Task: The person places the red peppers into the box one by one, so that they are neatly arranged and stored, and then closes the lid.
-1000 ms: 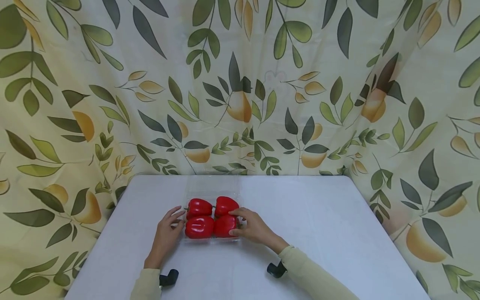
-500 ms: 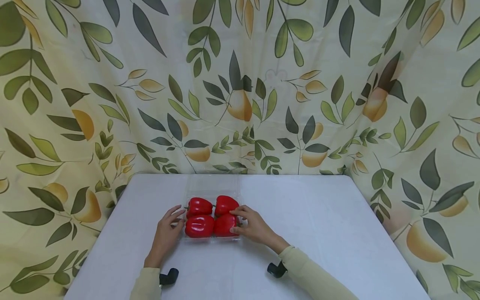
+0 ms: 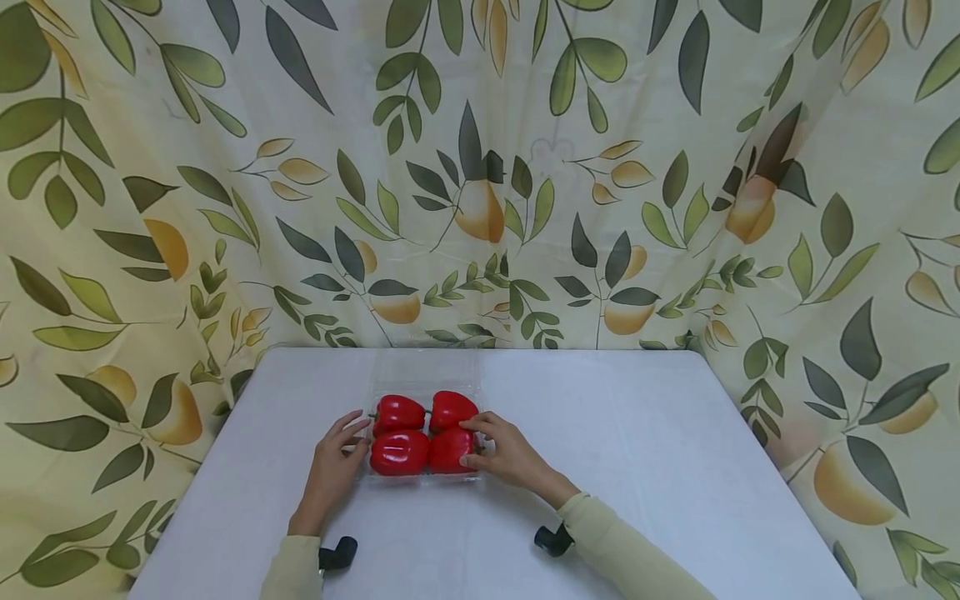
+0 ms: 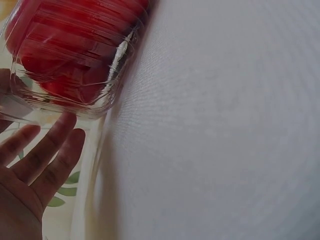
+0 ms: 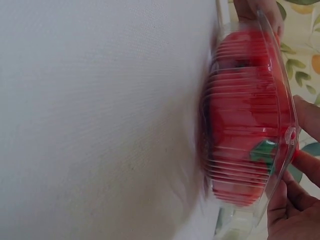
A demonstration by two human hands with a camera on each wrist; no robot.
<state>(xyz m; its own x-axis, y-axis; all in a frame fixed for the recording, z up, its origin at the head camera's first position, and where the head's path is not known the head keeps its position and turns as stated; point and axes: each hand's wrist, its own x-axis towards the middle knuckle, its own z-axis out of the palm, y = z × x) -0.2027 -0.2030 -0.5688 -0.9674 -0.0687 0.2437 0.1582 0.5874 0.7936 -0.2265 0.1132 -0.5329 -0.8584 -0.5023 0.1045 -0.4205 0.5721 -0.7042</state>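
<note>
Several red bell peppers (image 3: 399,454) lie in two rows in a clear plastic clamshell box (image 3: 455,481). At the box's left side is my left hand (image 3: 335,467), its fingers spread and fairly straight. In the left wrist view, fingertips of the left hand (image 4: 40,165) are at the box's ribbed end. My right hand (image 3: 513,454) holds the front right bell pepper (image 3: 448,452) between thumb and fingers, over the box's right rim. The right wrist view shows a green stem (image 5: 263,151) through the ribbed wall, with the right hand (image 5: 295,212) beside the rim.
The box stands on a white-covered table (image 3: 615,433), left of its middle. Its clear lid (image 3: 425,367) lies folded back toward the table's far edge. A leaf-patterned curtain (image 3: 480,275) hangs behind. Black wrist cameras (image 3: 553,540) sit below both wrists, close above the table.
</note>
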